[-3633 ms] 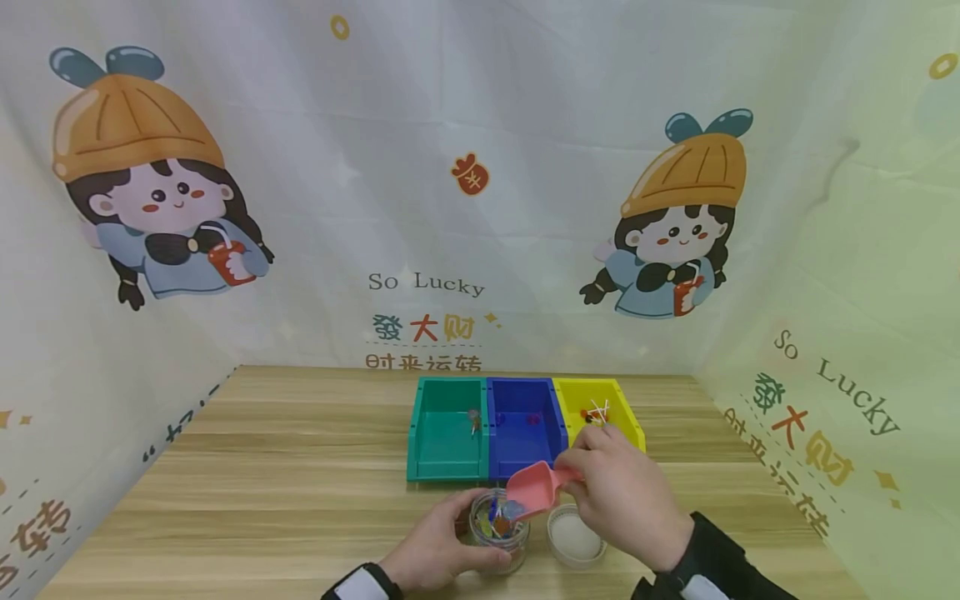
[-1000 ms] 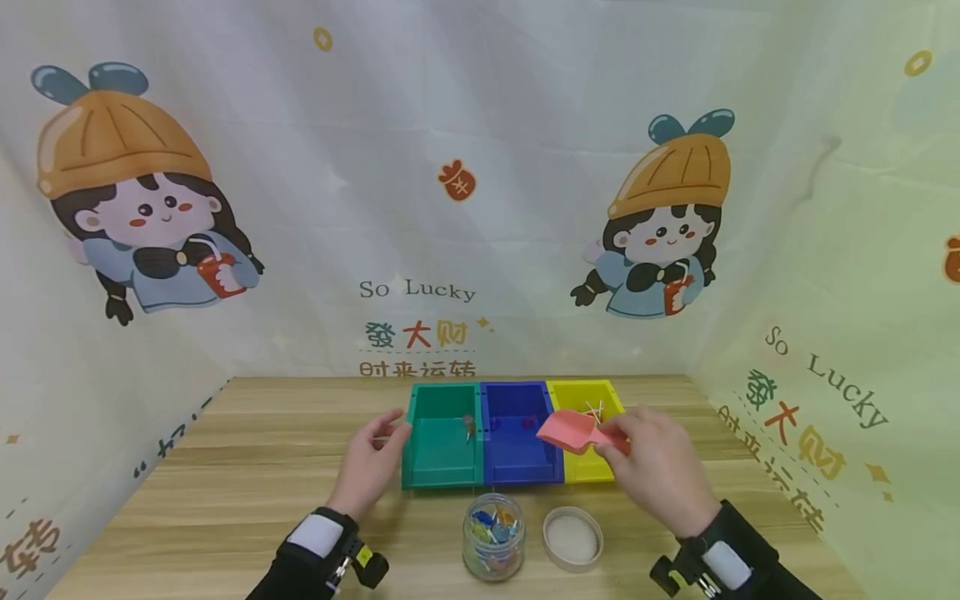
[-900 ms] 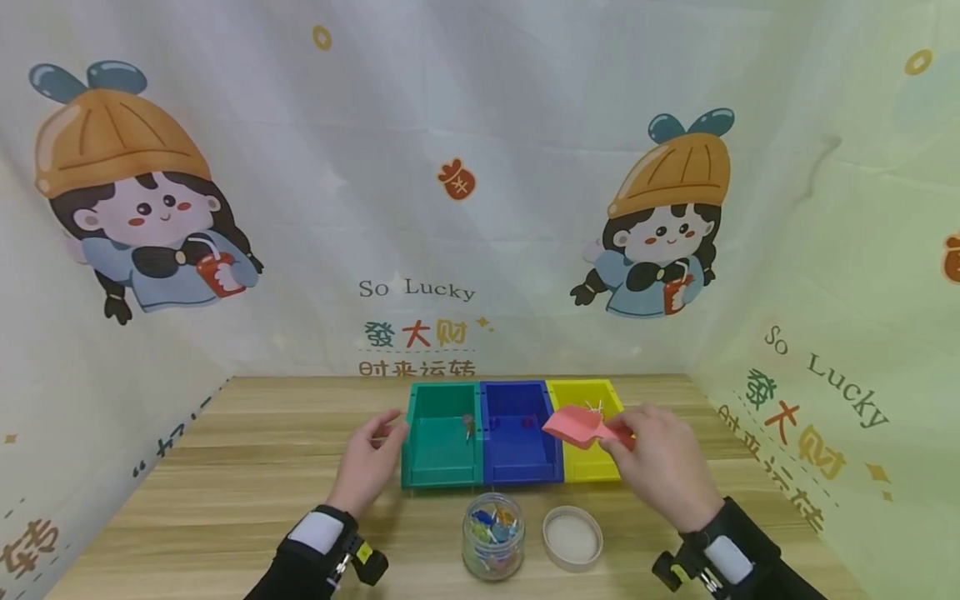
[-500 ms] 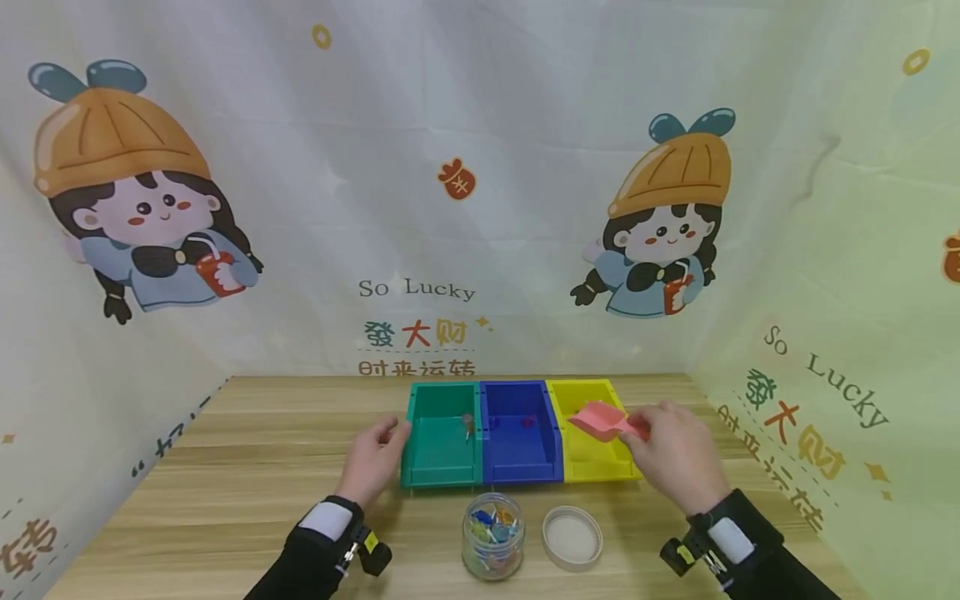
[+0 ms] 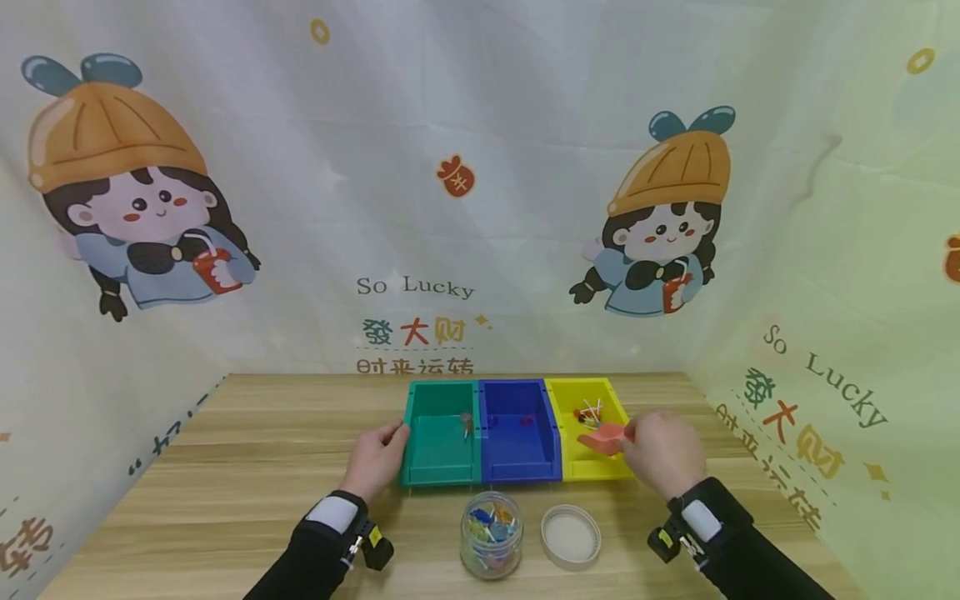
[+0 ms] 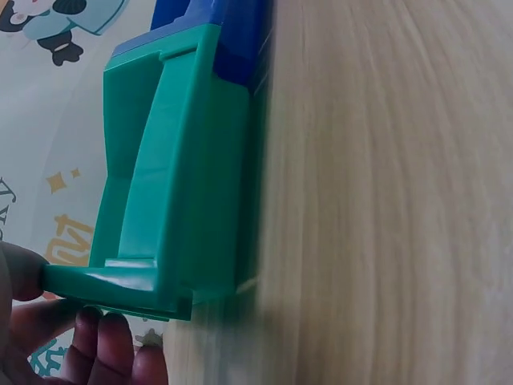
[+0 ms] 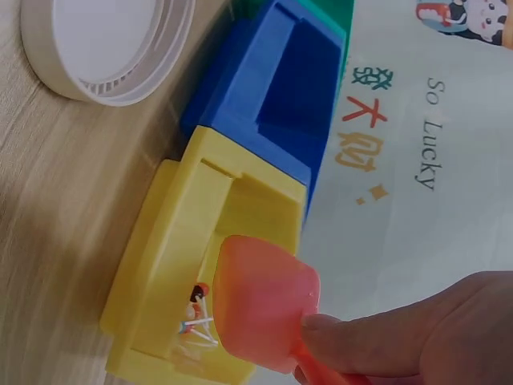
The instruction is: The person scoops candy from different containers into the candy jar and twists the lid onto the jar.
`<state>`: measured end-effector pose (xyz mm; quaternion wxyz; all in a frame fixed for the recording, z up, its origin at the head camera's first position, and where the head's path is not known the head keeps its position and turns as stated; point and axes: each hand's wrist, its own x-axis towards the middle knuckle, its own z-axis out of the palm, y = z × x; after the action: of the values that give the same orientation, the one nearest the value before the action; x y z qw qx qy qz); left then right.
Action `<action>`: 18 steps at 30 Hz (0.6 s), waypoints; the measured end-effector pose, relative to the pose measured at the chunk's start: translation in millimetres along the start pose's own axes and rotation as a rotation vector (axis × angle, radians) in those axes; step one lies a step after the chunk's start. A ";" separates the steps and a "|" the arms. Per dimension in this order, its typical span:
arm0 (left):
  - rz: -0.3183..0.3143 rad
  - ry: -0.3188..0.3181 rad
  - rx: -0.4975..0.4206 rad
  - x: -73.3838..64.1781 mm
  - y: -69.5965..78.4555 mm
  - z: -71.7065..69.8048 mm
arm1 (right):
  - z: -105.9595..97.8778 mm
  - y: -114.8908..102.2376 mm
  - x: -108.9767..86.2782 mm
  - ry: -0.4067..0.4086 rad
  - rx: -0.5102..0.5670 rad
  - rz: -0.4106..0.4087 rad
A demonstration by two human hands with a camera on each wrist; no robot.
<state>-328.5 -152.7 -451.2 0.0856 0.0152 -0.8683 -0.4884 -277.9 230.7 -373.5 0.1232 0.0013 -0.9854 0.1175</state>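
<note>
My right hand holds a pink scoop by its handle. The scoop tilts low over the yellow bin, its bowl blade-side down. In that bin lie several small lollipop-like pieces with white sticks, also seen in the right wrist view beside the scoop. My left hand pinches the outer side wall of the green bin, thumb at the rim and fingers outside. A blue bin stands between the two, with small dark pieces inside. One small brownish piece lies in the green bin.
In front of the bins stands an uncovered clear jar with several small colourful pieces inside. A white lid lies on the wooden table to its right. A patterned cloth hangs behind and at both sides.
My left hand has left the jar and now grips the green bin's side. My right hand has carried the scoop from the jar to the yellow bin and tipped it downward there.
</note>
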 end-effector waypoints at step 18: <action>0.033 -0.039 0.086 0.5 -1.1 -1.3 | 24.8 -9.6 22.6 -0.041 -0.095 -0.002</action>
<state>-328.8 -154.5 -451.5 0.0760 -0.0052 -0.8901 -0.4493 -305.5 216.2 -389.1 0.1032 -0.0014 -0.9922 0.0705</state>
